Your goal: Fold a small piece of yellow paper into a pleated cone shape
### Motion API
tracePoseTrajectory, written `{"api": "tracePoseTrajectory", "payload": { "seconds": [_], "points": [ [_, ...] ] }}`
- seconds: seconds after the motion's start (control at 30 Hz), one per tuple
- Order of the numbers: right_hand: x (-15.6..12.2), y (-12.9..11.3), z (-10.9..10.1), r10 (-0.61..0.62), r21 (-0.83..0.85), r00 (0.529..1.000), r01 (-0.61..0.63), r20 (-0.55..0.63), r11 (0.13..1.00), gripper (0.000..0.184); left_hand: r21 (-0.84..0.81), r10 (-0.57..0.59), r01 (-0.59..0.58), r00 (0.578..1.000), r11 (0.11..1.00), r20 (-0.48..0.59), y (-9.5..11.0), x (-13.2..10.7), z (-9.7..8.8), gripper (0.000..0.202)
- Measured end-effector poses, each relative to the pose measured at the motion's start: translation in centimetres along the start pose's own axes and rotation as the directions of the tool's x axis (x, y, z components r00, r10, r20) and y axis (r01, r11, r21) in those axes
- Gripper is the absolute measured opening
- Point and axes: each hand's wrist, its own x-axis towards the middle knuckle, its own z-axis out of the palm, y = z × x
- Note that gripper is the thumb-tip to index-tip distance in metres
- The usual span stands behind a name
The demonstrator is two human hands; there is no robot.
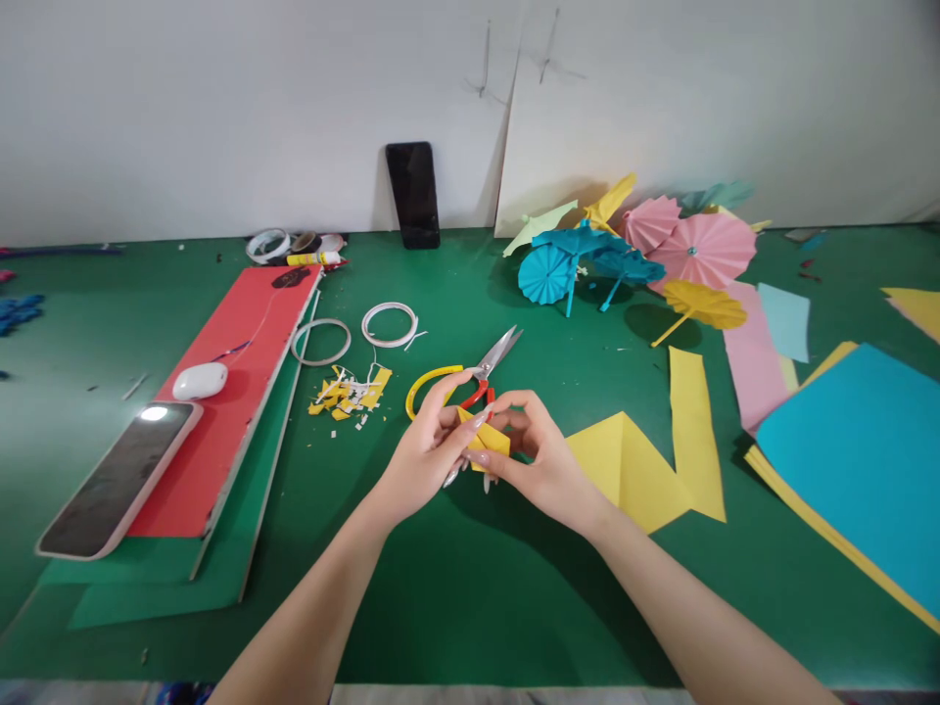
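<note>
Between my two hands is a small folded piece of yellow paper [493,440], with crease lines across its face. My left hand [435,441] pinches its left edge between thumb and fingers. On the other side my right hand [535,446] grips the lower right part, thumb in front. Just behind my fingers lie scissors [496,354] with yellow and red handles, blades apart and pointing away to the right. Part of their handles is hidden by my hands. Larger yellow paper pieces [624,465] lie right of my right hand.
Paper umbrellas [690,250] in several colours cluster at the back right. Blue sheets [859,470] lie on the right. Tape rolls [389,325] and yellow scraps [349,394] sit left of centre. Red board [220,411], a lit phone [121,480] and a white case [201,381] occupy the left.
</note>
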Motion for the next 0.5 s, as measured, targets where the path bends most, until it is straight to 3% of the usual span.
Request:
{"api": "tracePoseTrajectory", "payload": {
  "seconds": [0.1, 0.3, 0.4, 0.5],
  "points": [
    [-0.06, 0.07, 0.05, -0.008, 0.036, 1.0, 0.008, -0.011, 0.999, 0.034, 0.044, 0.041, -0.039, 0.998, 0.998, -0.037, 0.13, 0.03, 0.1, 0.046],
    [-0.19, 0.02, 0.03, -0.052, -0.085, 0.997, 0.047, -0.058, 0.995, 0.038, 0.051, 0.068, -0.064, 0.994, 0.997, -0.091, 0.1, 0.01, 0.1, 0.042],
    [-0.17, -0.24, 0.13, -0.052, 0.006, 0.999, 0.052, -0.008, 0.999, 0.031, 0.011, 0.048, -0.047, 0.997, 0.999, -0.062, 0.01, -0.15, 0.18, 0.041],
    [0.04, -0.32, 0.14, 0.008, 0.19, 0.997, -0.023, 0.079, 0.982, 0.029, -0.004, 0.042, -0.042, 0.998, 0.999, -0.052, -0.05, -0.28, 0.29, 0.04]
  ]
}}
